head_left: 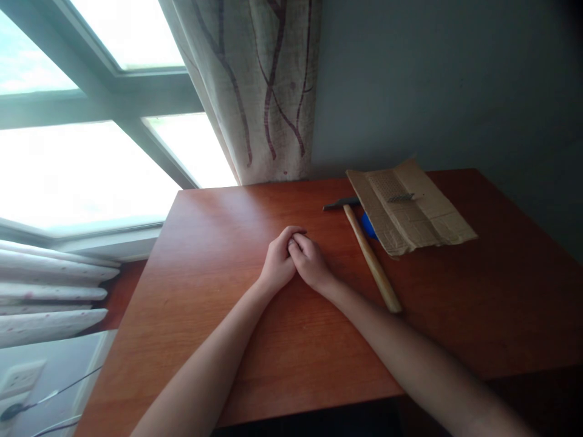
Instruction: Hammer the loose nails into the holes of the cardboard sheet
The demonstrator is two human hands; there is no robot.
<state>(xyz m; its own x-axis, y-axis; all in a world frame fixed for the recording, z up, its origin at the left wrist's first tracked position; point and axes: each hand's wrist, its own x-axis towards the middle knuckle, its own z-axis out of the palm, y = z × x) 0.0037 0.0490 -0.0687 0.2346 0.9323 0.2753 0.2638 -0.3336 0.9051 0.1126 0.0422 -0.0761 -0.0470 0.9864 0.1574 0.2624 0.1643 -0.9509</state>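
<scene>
My left hand [277, 261] and my right hand [311, 262] rest together on the reddish wooden table [218, 230], fingers curled and touching at the tips; something small and dark may sit between the fingertips, but I cannot make it out. A hammer [367, 249] with a pale wooden handle and dark metal head lies just right of my right hand, not touched. Beyond the hammer lies a flattened piece of cardboard [410, 209] with a small strip of nails [401, 198] on top and a blue object [368, 226] partly hidden under its edge.
A patterned curtain [255, 85] hangs at the table's far edge beside a bright window [82, 164]. A grey wall [446, 85] backs the table on the right. Lower left, off the table, are a wall socket [20, 377] and cables.
</scene>
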